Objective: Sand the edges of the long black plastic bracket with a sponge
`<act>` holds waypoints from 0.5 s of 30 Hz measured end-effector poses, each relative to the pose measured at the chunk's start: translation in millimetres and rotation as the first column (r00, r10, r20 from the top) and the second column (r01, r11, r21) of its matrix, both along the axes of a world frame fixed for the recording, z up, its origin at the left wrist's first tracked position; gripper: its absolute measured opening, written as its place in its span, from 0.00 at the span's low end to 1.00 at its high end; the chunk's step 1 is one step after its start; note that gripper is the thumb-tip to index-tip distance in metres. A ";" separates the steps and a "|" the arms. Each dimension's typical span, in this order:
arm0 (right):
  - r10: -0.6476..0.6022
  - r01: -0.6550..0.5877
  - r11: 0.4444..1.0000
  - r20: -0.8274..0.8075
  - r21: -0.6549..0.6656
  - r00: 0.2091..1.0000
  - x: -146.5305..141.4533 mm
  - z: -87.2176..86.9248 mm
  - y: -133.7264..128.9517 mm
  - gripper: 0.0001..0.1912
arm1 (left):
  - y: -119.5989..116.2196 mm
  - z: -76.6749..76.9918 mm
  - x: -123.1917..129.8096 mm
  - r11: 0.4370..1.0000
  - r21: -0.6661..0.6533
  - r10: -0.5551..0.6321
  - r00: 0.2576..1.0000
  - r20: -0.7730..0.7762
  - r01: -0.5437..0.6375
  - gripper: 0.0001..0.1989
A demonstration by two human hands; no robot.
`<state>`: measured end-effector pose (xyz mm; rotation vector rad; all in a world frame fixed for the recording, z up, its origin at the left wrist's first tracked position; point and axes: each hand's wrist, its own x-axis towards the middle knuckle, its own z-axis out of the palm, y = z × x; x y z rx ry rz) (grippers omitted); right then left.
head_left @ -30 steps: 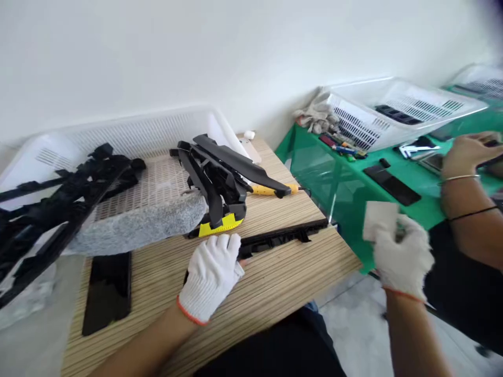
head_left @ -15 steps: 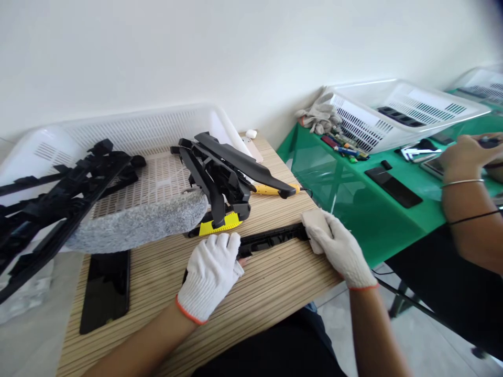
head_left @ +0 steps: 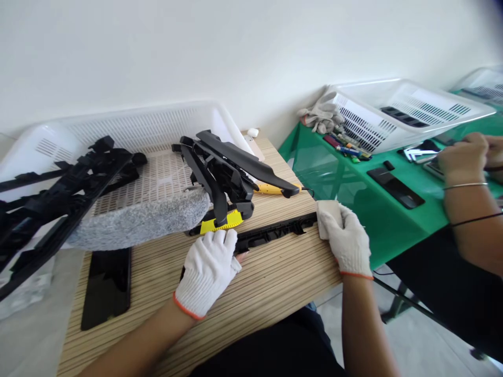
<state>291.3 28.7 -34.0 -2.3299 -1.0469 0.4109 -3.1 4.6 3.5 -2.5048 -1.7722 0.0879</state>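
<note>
A long black plastic strip (head_left: 271, 233) lies on the wood-grain table (head_left: 271, 285). My left hand (head_left: 208, 272), in a white knitted glove with an orange cuff, is closed around the strip's left part; a bare fingertip shows under it. In my right hand (head_left: 349, 238), gloved alike, is a flat beige block (head_left: 328, 215), held at the strip's right end. Just behind my left hand lies a yellow and black tool (head_left: 222, 222), partly under dark curved plastic parts (head_left: 231, 173).
Behind stands a white basket (head_left: 157, 115) with a grey fuzzy roll (head_left: 141, 222) and black parts (head_left: 58, 193). A dark phone (head_left: 106, 288) lies front left. At right, another person's hands (head_left: 463, 157) are over a green table (head_left: 408, 225).
My right hand has moved right with the beige block, uncovering more of the strip's right part. My left hand has stayed nearly in place. The other person's hands have shifted slightly.
</note>
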 end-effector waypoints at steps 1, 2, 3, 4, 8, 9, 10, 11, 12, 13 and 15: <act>-0.010 0.011 1.000 0.019 -0.024 1.000 -2.8 2.2 -0.8 0.35 | -0.2 -0.2 -0.1 1.000 0.007 -0.004 1.000 -0.002 0.004 0.12; -0.013 0.014 0.999 0.030 -0.044 0.999 -5.8 4.3 -1.6 0.36 | -0.3 -0.4 -0.3 1.000 0.014 -0.007 1.000 -0.003 0.007 0.12; -0.010 0.012 0.998 0.035 -0.057 0.999 -8.6 6.2 -2.2 0.36 | -0.4 -0.7 -0.4 1.000 0.019 -0.007 1.000 -0.005 0.007 0.12; -0.005 0.007 0.998 0.036 -0.067 0.999 -10.8 7.8 -2.6 0.35 | -0.5 -1.3 -0.6 1.000 0.022 -0.007 1.000 -0.006 0.007 0.11; -0.005 0.010 0.995 0.051 -0.099 0.999 -12.7 9.6 -2.6 0.35 | -0.9 -4.8 -1.6 0.999 0.045 -0.018 1.000 -0.009 0.018 0.13; -0.006 0.012 0.994 0.057 -0.106 0.998 -12.0 9.5 -2.4 0.35 | -1.1 -5.7 -1.9 0.998 0.051 -0.021 1.000 -0.009 0.022 0.14; -0.005 0.011 0.994 0.062 -0.112 0.998 -11.1 9.4 -2.1 0.35 | -1.4 -6.3 -2.1 0.998 0.055 -0.024 1.000 -0.010 0.025 0.14; -0.003 0.011 0.993 0.066 -0.115 0.998 -10.3 9.6 -1.9 0.35 | -1.8 -6.6 -2.2 0.998 0.059 -0.026 1.000 -0.010 0.026 0.15; 0.002 0.007 0.993 0.068 -0.120 0.998 -9.9 9.9 -1.6 0.36 | -2.1 -6.7 -2.3 0.998 0.061 -0.025 1.000 -0.011 0.026 0.15; 0.008 0.000 0.992 0.067 -0.125 0.998 -10.2 10.4 -1.6 0.36 | -2.4 -6.4 -2.2 0.998 0.061 -0.024 1.000 -0.013 0.025 0.14; 0.014 -0.004 0.990 0.068 -0.139 0.998 -13.7 11.1 -2.5 0.37 | -2.8 -5.3 -1.8 0.998 0.061 -0.022 1.000 -0.016 0.023 0.14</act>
